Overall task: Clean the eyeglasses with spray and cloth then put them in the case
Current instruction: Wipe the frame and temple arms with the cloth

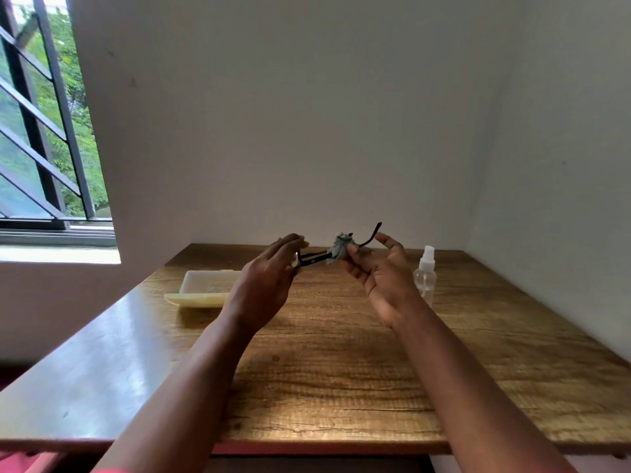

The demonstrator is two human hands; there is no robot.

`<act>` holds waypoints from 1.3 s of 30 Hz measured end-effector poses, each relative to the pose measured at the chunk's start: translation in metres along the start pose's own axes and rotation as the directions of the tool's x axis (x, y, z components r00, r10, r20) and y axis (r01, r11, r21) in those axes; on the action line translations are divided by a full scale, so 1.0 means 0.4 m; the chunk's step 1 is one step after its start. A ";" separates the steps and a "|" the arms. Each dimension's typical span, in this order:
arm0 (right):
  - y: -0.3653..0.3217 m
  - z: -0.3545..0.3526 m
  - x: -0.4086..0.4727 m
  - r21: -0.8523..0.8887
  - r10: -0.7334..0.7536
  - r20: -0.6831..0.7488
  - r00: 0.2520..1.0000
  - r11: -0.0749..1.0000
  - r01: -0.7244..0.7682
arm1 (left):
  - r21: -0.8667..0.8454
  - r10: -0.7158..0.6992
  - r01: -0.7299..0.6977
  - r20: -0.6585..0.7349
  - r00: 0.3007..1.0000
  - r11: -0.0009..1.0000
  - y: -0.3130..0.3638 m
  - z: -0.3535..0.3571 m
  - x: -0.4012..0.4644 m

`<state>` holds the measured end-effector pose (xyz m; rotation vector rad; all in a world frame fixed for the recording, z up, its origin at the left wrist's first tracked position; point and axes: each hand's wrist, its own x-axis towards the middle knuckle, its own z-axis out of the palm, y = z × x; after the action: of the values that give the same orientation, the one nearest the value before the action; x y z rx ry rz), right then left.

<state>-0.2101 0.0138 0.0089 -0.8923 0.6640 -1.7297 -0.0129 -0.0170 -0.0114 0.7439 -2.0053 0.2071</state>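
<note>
So both hands are up above the table (341, 363), apart from each other, with the eyeglasses (316, 258) between them. My left hand (269, 278) pinches the frame's front end; my right hand (382, 278) pinches the grey cloth (339, 248) bunched around 1 black arm. Relative to the glasses, the open case (205, 288) sits lower left on the table, and the spray bottle (426, 274) stands upright lower right.

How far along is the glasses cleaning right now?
Midway. Wiping is in hand: the left hand holds the glasses while the right hand rubs the cloth along the frame. The spray bottle stands set aside on the table. Left: putting them in the open case, which holds no glasses.
</note>
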 end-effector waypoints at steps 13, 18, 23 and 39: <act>-0.028 -0.021 0.016 0.101 -0.104 -0.155 0.983 0.988 0.120 | 0.001 0.015 -0.015 0.001 1.000 1.000 -0.013 -0.006 -0.005; 0.006 0.004 -0.003 -0.045 0.049 0.068 0.997 0.998 -0.046 | 0.062 0.007 -0.009 0.023 1.000 0.998 -0.013 -0.003 -0.007; 0.039 0.022 -0.025 -0.179 0.158 0.208 0.965 0.976 -0.121 | 0.091 0.014 -0.021 0.081 0.997 0.996 -0.003 0.010 -0.004; -0.038 -0.027 0.030 0.152 -0.039 -0.089 0.995 0.987 0.053 | -0.081 -0.010 0.011 0.011 1.000 0.997 -0.004 -0.004 0.001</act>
<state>-0.2295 0.0074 0.0177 -0.7346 0.5612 -1.8423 -0.0108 -0.0178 -0.0107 0.7053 -2.0070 0.1148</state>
